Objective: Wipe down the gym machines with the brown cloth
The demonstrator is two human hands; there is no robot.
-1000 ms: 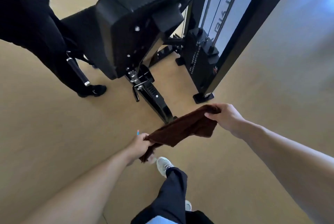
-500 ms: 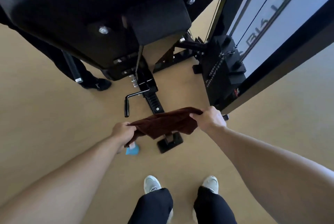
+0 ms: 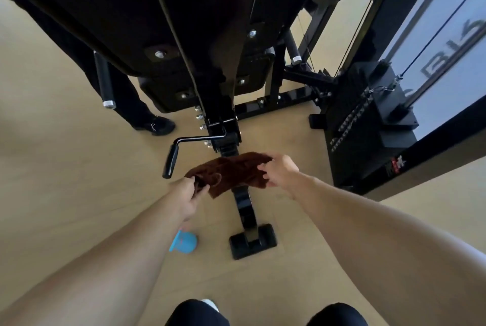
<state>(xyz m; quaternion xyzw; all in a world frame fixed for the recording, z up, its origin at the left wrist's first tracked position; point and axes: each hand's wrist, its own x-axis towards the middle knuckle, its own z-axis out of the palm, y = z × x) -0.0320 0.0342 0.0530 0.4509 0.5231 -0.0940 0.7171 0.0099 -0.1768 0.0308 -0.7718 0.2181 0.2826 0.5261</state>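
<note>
Over tan floor, left hand and right hand, outstretched, each grip brown cloth.

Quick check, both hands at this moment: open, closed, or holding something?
Left hand: closed, grips the left end of the brown cloth.
Right hand: closed, fingers pinch the cloth's right end.

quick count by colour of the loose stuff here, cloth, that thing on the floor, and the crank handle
brown: 1, the brown cloth
blue: 1, the blue object on the floor
black: 1, the crank handle
total: 3
</note>
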